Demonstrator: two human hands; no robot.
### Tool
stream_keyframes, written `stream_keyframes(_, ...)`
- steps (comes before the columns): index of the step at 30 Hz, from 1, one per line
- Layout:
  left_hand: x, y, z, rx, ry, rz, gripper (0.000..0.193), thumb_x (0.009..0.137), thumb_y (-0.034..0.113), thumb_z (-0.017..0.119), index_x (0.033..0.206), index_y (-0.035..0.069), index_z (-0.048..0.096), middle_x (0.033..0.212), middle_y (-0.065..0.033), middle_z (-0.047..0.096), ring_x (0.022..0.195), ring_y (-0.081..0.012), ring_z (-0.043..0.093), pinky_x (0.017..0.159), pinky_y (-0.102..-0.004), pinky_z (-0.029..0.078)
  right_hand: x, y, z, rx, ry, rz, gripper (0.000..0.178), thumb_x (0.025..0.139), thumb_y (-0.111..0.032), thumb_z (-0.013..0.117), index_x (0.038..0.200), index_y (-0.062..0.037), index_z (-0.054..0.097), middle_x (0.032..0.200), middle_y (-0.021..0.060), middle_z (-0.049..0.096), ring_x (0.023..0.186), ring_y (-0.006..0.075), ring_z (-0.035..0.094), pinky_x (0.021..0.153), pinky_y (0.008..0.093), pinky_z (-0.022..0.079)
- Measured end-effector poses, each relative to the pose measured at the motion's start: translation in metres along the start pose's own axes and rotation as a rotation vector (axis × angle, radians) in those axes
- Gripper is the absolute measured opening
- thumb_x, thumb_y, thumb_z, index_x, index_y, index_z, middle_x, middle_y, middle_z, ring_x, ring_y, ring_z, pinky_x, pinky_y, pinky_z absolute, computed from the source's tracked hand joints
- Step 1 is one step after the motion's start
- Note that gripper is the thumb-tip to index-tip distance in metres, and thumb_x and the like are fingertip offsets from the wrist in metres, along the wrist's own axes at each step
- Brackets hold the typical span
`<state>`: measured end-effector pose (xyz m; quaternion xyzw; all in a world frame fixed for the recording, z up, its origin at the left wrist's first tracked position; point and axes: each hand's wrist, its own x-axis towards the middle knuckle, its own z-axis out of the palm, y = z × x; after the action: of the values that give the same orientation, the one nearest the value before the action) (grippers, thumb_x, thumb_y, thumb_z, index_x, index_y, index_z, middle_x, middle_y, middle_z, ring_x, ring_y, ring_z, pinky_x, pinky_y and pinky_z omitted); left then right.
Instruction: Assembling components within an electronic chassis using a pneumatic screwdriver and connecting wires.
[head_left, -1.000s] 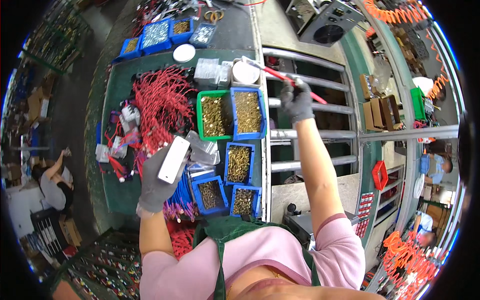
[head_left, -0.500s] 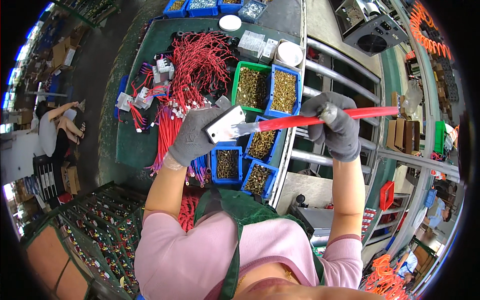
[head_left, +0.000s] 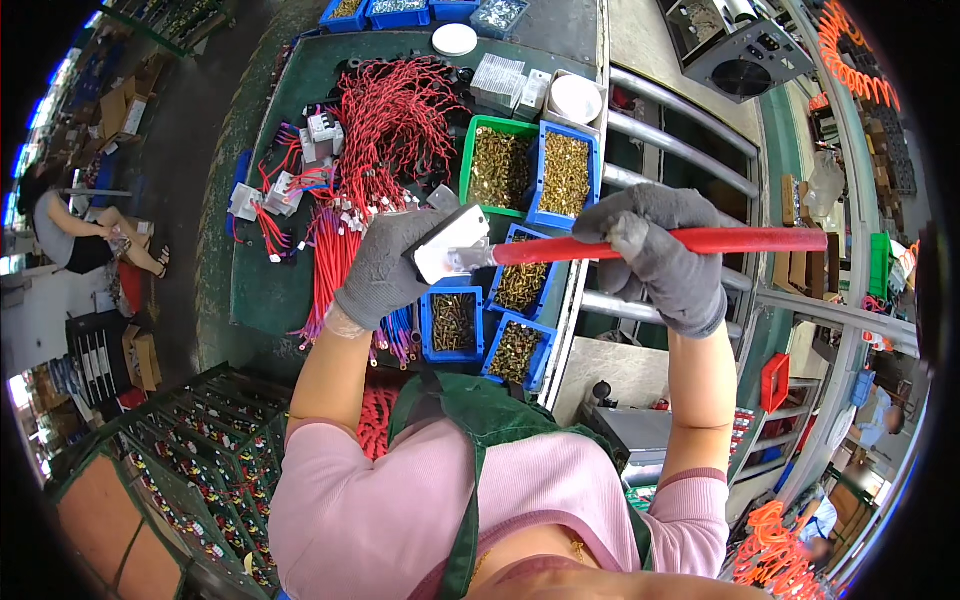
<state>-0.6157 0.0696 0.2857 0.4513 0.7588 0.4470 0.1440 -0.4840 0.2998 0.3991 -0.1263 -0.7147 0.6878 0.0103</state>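
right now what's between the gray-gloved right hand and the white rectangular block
In the head view, the front of a red-handled tool, reaching from the right hand to the block.

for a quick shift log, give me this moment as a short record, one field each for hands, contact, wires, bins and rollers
left hand: grey glove, holding a pale block
right hand: grey glove, gripping a red stick
contact: the stick's pale tip appears to touch the block's face
wires: red bundle on the green bench
bins: green bin beside a blue bin, both holding small metal parts
rollers: metal, right of the bench
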Motion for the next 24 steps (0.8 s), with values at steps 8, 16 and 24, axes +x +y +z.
stream_keyframes(8, 0.000, 0.001, 0.002, 0.005, 0.038, -0.016, 0.036, 0.075, 0.011, 0.070, 0.110, 0.002, 0.064, 0.087, -0.0170, 0.067, 0.077, -0.0289, 0.067, 0.067, -0.0340, 0.051, -0.004, -0.002, 0.006, -0.138, 0.037, -0.058, 0.024, 0.086, -0.018, 0.061, 0.087, 0.0046, 0.068, 0.059, 0.0065, 0.062, 0.049, 0.0091, 0.058, 0.046, 0.0223, 0.045)
stream_keyframes(16, -0.001, -0.001, 0.003, 0.071, 0.040, 0.014, 0.036, 0.075, 0.006, 0.069, 0.108, -0.003, 0.062, 0.090, -0.0186, 0.067, 0.081, -0.0306, 0.067, 0.070, -0.0366, 0.051, -0.010, 0.000, -0.010, -0.108, 0.172, 0.002, 0.021, 0.087, -0.017, 0.062, 0.090, 0.0029, 0.069, 0.059, 0.0057, 0.061, 0.049, 0.0082, 0.056, 0.044, 0.0218, 0.044)
stream_keyframes(24, 0.003, -0.004, 0.009, 0.117, -0.027, -0.009, 0.035, 0.074, 0.007, 0.070, 0.107, -0.002, 0.062, 0.094, -0.0171, 0.066, 0.086, -0.0297, 0.067, 0.073, -0.0356, 0.051, -0.005, 0.025, -0.006, -0.266, 0.177, -0.148, 0.031, 0.083, -0.026, 0.064, 0.091, 0.0040, 0.069, 0.061, 0.0088, 0.063, 0.047, 0.0093, 0.058, 0.041, 0.0196, 0.046)
